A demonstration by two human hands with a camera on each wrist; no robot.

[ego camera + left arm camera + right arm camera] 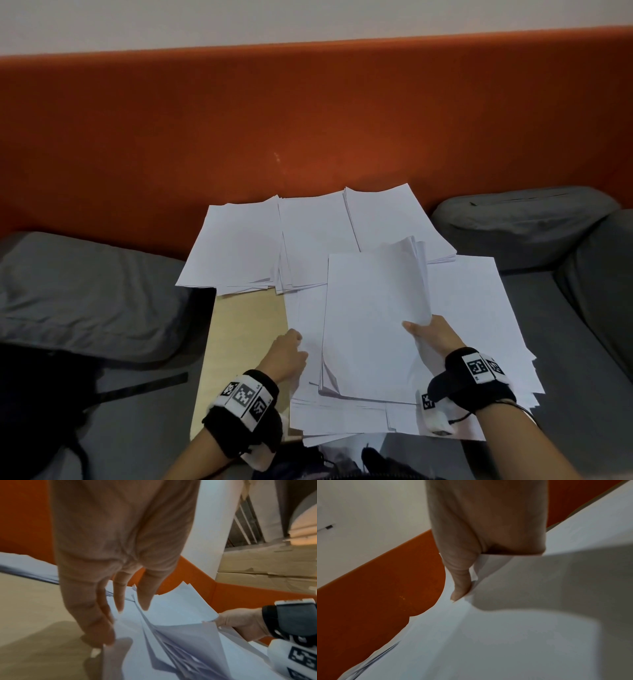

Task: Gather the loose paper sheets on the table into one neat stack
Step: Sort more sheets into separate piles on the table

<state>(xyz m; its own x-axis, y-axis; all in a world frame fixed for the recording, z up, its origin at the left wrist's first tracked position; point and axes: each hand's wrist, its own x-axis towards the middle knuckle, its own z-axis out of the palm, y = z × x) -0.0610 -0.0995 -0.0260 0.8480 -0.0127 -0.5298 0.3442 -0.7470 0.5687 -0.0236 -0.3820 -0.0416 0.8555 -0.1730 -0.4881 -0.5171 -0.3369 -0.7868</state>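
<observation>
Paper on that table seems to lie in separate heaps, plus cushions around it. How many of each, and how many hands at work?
Paper heaps: 5, namely the left back pile, middle back pile, right back pile, near spread and held bundle
Grey cushions: 3
Hands: 2, left hand, right hand
Total: 10

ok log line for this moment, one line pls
right hand: grips lifted paper bundle | left hand: on loose sheets | far sheets: ungathered

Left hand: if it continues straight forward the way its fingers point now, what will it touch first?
Most likely the lifted bundle of sheets held by the right hand; the left hand fingertips already sit beside its edge, though depth is unclear.
</observation>
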